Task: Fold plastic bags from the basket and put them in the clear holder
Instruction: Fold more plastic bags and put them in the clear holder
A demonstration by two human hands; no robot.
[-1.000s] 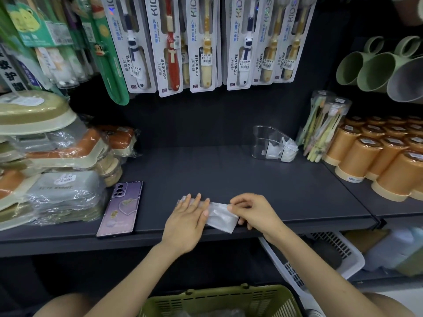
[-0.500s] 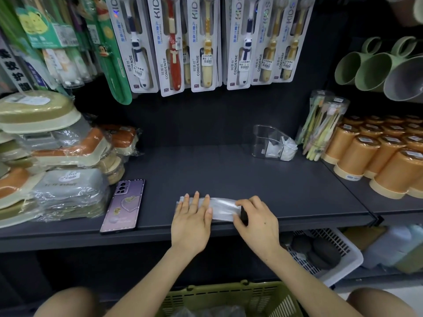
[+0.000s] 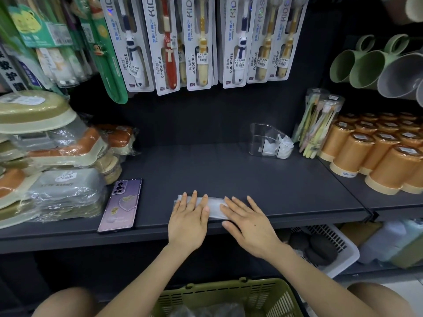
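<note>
Bag (image 3: 214, 207) flat under left hand (image 3: 187, 221) and right hand (image 3: 249, 227)

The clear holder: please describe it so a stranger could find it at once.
Look at the dark shelf, back right. The clear holder stands there, left of a tube of toothbrushes. Unlike the tube, it is low, open and holds folded white bags.

The plastic bag (image 3: 214, 208) lies on the shelf (image 3: 229, 175), phone (image 3: 121, 204) left, clear holder (image 3: 267, 140) behind-right.
</note>
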